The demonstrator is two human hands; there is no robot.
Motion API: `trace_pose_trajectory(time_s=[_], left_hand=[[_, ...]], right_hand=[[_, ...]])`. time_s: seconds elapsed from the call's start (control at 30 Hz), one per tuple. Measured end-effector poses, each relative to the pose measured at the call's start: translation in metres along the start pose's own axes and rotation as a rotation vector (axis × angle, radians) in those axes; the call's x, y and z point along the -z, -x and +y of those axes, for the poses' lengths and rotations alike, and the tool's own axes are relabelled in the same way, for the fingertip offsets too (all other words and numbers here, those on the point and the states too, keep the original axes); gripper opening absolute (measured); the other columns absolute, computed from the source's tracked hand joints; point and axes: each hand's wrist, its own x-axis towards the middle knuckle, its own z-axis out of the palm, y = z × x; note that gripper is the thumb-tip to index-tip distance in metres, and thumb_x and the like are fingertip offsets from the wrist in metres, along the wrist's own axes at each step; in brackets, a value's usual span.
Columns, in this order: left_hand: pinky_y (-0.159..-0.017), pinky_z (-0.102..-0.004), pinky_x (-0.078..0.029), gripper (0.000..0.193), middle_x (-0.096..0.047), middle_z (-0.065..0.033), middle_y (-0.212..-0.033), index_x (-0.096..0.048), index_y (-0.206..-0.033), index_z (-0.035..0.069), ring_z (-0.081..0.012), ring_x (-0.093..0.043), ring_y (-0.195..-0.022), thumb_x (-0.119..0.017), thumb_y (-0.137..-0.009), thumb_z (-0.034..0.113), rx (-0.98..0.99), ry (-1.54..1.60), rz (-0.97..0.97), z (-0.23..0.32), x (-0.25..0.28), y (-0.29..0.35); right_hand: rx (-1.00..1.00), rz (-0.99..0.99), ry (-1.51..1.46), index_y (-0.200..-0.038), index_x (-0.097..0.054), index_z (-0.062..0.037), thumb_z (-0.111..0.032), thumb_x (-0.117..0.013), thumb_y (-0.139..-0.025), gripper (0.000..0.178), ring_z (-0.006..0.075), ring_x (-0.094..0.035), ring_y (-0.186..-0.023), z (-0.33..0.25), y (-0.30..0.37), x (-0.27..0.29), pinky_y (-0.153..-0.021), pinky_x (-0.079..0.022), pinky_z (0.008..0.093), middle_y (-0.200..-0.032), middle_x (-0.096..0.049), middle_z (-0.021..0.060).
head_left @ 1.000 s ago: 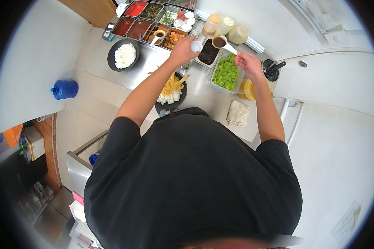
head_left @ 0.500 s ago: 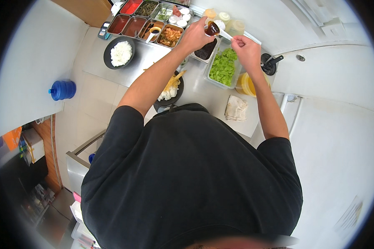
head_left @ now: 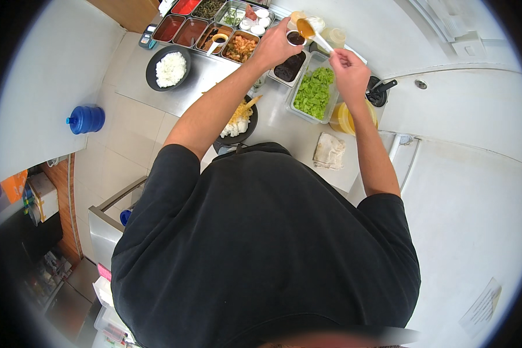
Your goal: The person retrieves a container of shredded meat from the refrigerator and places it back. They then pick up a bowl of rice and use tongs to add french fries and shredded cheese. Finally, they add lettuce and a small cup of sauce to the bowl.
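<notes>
My left hand (head_left: 277, 46) is closed around a small cup of dark sauce (head_left: 296, 38), held above the far side of the counter. Between the fingertips of my right hand (head_left: 350, 71) is the handle of a white spoon (head_left: 322, 42). The spoon's bowl, coated brown, is raised just beyond the cup's rim. Below my hands are a pan of dark food (head_left: 288, 69) and a clear tub of chopped lettuce (head_left: 314, 93). Closer to my body stands a black bowl (head_left: 250, 126) of rice with yellow food on top, partly hidden by my left arm.
Steel pans of toppings (head_left: 239, 47) line the back left, one holding another white spoon (head_left: 217, 44). A black bowl of rice (head_left: 171, 69) stands before them. Squeeze bottles (head_left: 335, 37) are at the wall. At right are a yellow container (head_left: 343, 119), a folded cloth (head_left: 329, 151) and a black-handled utensil (head_left: 384, 86).
My right hand has lifted the spoon's bowl up from the cup and turned it, so its brown-coated surface shows. The left hand keeps the cup at nearly the same place.
</notes>
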Motion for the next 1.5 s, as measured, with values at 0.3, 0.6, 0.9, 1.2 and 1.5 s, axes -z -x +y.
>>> trace_pose_trajectory(time_s=[0.3, 0.6, 0.9, 1.2, 1.5], left_hand=[[-0.085, -0.0390, -0.053, 0.081, -0.068, -0.0200, -0.111, -0.045, -0.137, -0.001, -0.0318, -0.068, -0.094, -0.082, -0.072, 0.029, -0.003, 0.042, -0.024, -0.011, 0.002, 0.010], [-0.084, -0.0365, -0.054, 0.073, -0.067, -0.0165, -0.111, -0.049, -0.135, 0.003, -0.0272, -0.068, -0.094, -0.081, -0.072, 0.024, 0.024, -0.031, -0.019, -0.018, 0.026, 0.045], [-0.096, -0.0409, -0.048, 0.058, -0.062, -0.0228, -0.115, -0.059, -0.121, -0.003, -0.0357, -0.061, -0.107, -0.074, -0.071, 0.024, 0.340, -0.191, -0.043, -0.024, 0.080, 0.169], [-0.094, -0.0397, -0.048, 0.052, -0.062, -0.0198, -0.110, -0.062, -0.116, -0.001, -0.0341, -0.058, -0.107, -0.076, -0.072, 0.021, 0.473, -0.242, -0.060, -0.038, 0.052, 0.280], [-0.088, -0.0419, -0.048, 0.050, -0.064, -0.0144, -0.107, -0.065, -0.115, 0.003, -0.0320, -0.059, -0.101, -0.078, -0.072, 0.024, 0.333, -0.363, -0.110, -0.047, 0.030, 0.289]], right_hand=[[-0.721, 0.063, -0.872, -0.103, -0.057, 0.0084, -0.007, -0.063, -0.092, 0.020, 0.0245, -0.067, -0.089, 0.068, 0.003, -0.002, -0.082, -0.058, 0.0344, -0.095, -0.065, 0.0160], [-1.045, 0.048, -0.982, -0.110, -0.051, 0.0104, -0.006, -0.057, -0.094, 0.024, 0.0314, -0.067, -0.089, 0.124, 0.022, -0.090, -0.083, -0.059, 0.0402, -0.102, -0.062, 0.0230], [-0.982, -0.201, -0.844, -0.111, -0.053, -0.0009, -0.015, -0.058, -0.093, 0.023, 0.0206, -0.062, -0.079, 0.104, 0.074, -0.080, -0.067, -0.052, 0.0343, -0.091, -0.060, 0.0087], [-1.108, -0.513, -0.700, -0.107, -0.057, -0.0006, -0.016, -0.059, -0.093, 0.021, 0.0179, -0.061, -0.075, 0.101, 0.174, -0.081, -0.067, -0.052, 0.0318, -0.089, -0.062, 0.0085], [-1.164, -0.489, -0.587, -0.107, -0.058, -0.0006, -0.016, -0.059, -0.094, 0.020, 0.0163, -0.061, -0.075, 0.084, 0.225, -0.071, -0.066, -0.052, 0.0297, -0.088, -0.062, 0.0078]])
